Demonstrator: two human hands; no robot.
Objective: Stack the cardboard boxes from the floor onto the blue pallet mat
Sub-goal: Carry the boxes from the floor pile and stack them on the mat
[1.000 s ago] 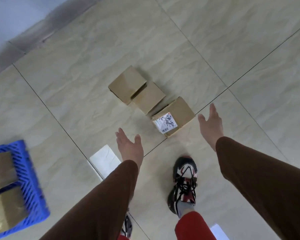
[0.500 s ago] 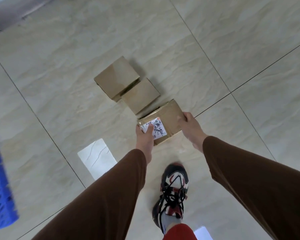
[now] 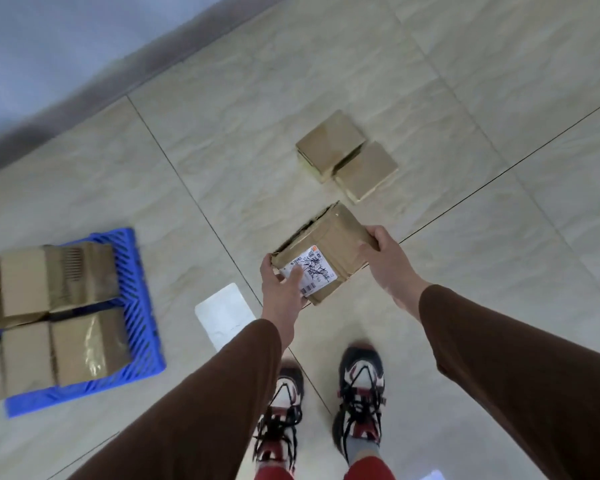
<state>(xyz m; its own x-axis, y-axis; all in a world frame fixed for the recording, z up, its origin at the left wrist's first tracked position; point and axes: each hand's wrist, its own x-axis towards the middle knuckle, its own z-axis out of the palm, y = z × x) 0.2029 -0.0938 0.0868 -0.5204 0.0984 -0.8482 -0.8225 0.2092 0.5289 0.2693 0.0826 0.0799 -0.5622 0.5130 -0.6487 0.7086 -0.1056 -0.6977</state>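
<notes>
A cardboard box with a white shipping label (image 3: 329, 244) is lifted off the floor between my hands. My left hand (image 3: 281, 289) grips its near left corner, thumb across the label. My right hand (image 3: 387, 258) grips its right end. Two plain cardboard boxes (image 3: 331, 142) (image 3: 366, 171) lie side by side on the tiles beyond it. The blue pallet mat (image 3: 142, 306) sits at the left, carrying several stacked cardboard boxes (image 3: 52, 282).
My two feet in red, white and black shoes (image 3: 361, 393) stand on the beige tiled floor. A bright white reflection patch (image 3: 224, 318) lies between the mat and my left arm. A grey wall base (image 3: 84, 95) runs along the upper left.
The labelled box has come up off the floor in both hands. The view has swung left, bringing the blue mat and its stacked boxes back into sight.
</notes>
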